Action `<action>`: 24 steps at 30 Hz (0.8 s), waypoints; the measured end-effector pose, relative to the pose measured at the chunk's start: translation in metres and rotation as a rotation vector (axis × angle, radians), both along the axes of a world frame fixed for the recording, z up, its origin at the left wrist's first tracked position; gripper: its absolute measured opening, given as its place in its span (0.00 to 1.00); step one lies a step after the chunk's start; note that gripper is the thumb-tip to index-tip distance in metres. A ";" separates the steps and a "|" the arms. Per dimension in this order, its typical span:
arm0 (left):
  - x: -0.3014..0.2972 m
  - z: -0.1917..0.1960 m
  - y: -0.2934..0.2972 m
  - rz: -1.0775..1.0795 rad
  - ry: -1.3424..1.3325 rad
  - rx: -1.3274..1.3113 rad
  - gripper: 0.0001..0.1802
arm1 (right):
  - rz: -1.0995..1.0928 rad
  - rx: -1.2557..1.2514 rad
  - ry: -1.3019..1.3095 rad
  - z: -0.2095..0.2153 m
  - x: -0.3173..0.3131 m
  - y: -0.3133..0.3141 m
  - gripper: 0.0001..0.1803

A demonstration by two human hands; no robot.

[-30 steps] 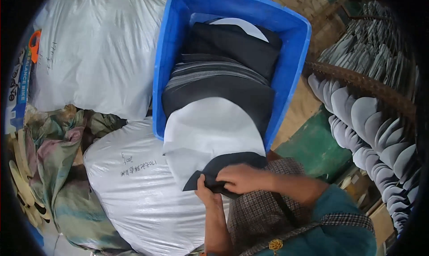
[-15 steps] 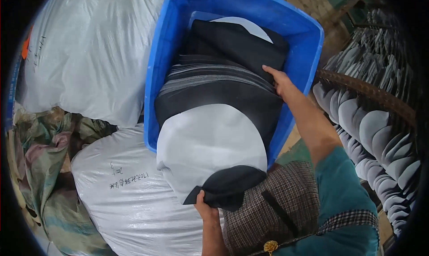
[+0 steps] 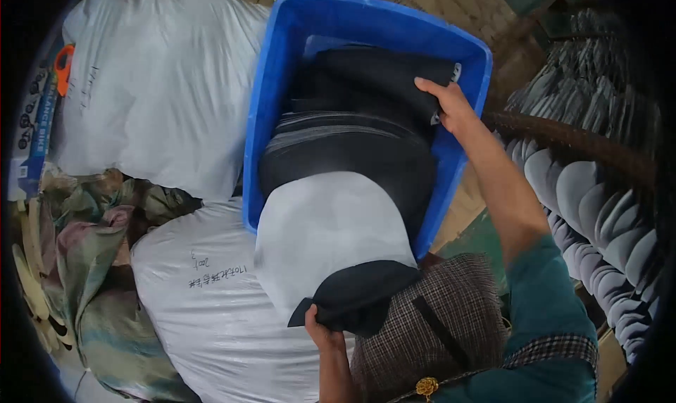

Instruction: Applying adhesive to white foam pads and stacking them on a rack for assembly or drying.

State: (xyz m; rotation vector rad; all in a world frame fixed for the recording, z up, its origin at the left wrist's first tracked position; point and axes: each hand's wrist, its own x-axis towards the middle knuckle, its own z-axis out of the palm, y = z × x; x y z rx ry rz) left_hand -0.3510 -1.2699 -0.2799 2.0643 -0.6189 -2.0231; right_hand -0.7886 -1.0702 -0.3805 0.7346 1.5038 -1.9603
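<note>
1. Blue bin [image 3: 253, 149], toward 12 o'clock: its walls frame the work, and a bare blue strip inside the 12 o'clock wall gives the most room to move.
2. Upper white sack [image 3: 162, 86] and lower white sack [image 3: 218, 290], at 10 and 8 o'clock: both crowd the bin's 9 o'clock side, leaving little elbow room.
3. Grey rounded pieces [image 3: 577, 178] at 3 o'clock: an elbow swung wide could knock their overlapping rows.
4. Dark sheets [image 3: 345, 149], stacked inside the bin: because they overlap closely, lifting one could drag its neighbours.
5. White rounded piece [image 3: 331, 213], over the bin's 6 o'clock end, hiding the rim: a loosened pinch could let it slide, and a hard tug might crease its black flap [image 3: 366, 283].
6. Right hand [image 3: 452, 107] at 2 o'clock: half curled at the dark sheets' right edge; in this dimness I cannot tell whether it grips.
7. Left hand [image 3: 322, 329] at 6 o'clock: thumb and fingers pinched on the flap's corner.
</note>
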 end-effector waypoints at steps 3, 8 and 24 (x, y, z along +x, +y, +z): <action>-0.007 0.071 -0.006 0.027 -0.034 -0.072 0.19 | 0.002 0.006 0.108 0.050 0.031 0.037 0.28; 0.033 0.192 -0.029 -0.004 0.000 -0.238 0.20 | -0.074 0.103 0.169 0.156 0.136 0.098 0.28; -0.083 0.175 0.123 -1.139 0.520 -0.094 0.20 | -0.516 0.001 -0.112 0.386 0.499 0.249 0.14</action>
